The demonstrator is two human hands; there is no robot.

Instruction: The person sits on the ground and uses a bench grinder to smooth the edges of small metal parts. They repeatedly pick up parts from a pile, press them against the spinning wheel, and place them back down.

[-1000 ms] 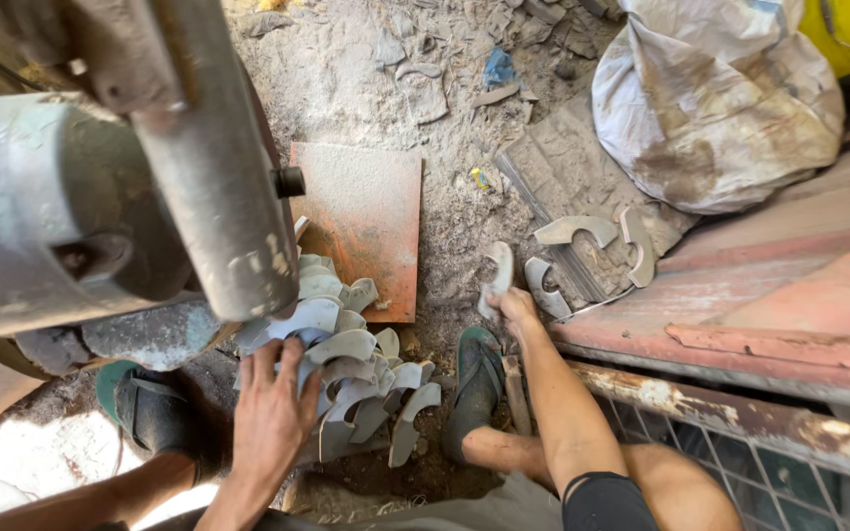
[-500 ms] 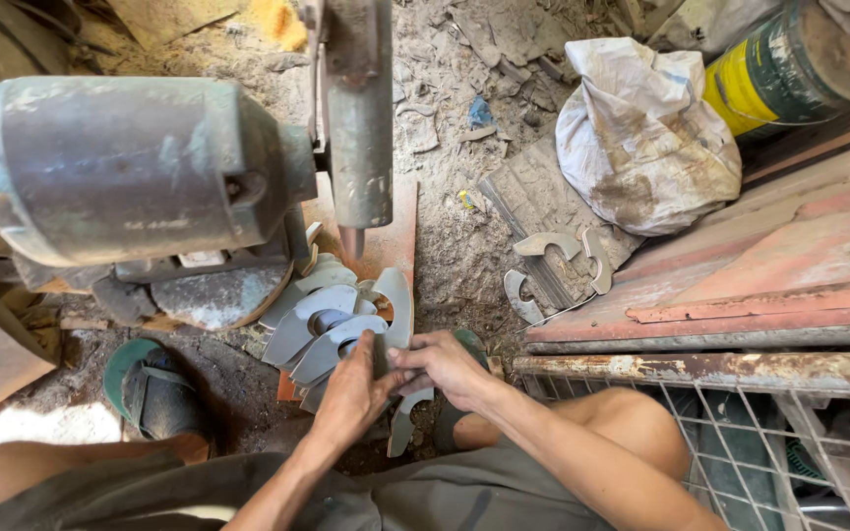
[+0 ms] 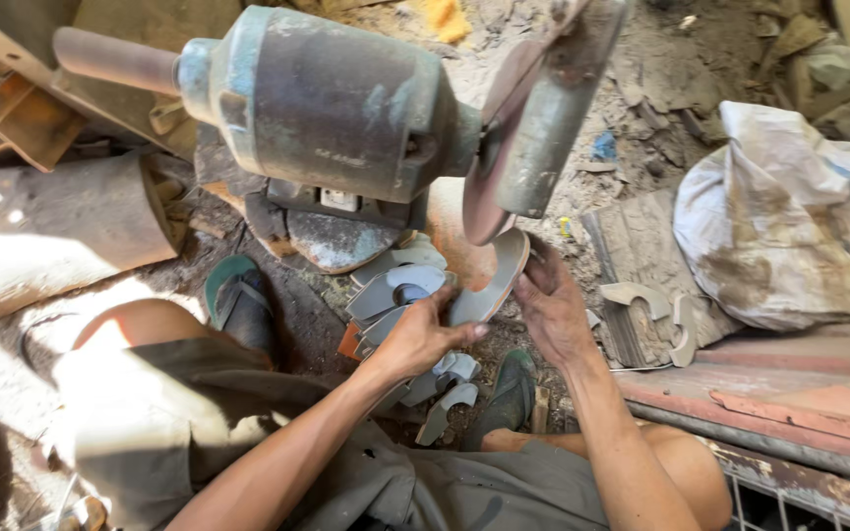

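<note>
A person sits low on a dusty workshop floor (image 3: 700,59), seen from above, knees spread either side of a bench grinder (image 3: 327,108). Both hands hold one curved grey metal piece (image 3: 492,280) up against the lower edge of the grinder's wheel (image 3: 489,182).

The left hand (image 3: 420,339) is closed on the piece's near end, fingers curled over it and thumb along its edge. The right hand (image 3: 553,310) is wrapped around its far end, just under the wheel guard (image 3: 548,118).

Half a second ago the hands were lower, meeting over the pile of similar pieces (image 3: 395,295), with nothing raised to the wheel. Now the piece is lifted clear of the pile and sits between the hands at the wheel. The view has also shifted: the grinder sits nearer the middle and the wheel shows more from the side.

The pile lies on the floor right below the hands, between the person's feet in green sandals (image 3: 238,295). A second small heap of pieces (image 3: 656,310) rests to the right, beside a rusty metal frame (image 3: 789,383). A crumpled white sack (image 3: 779,216) lies further right. A thick wooden block (image 3: 51,216) sits on the left in bright sun.
</note>
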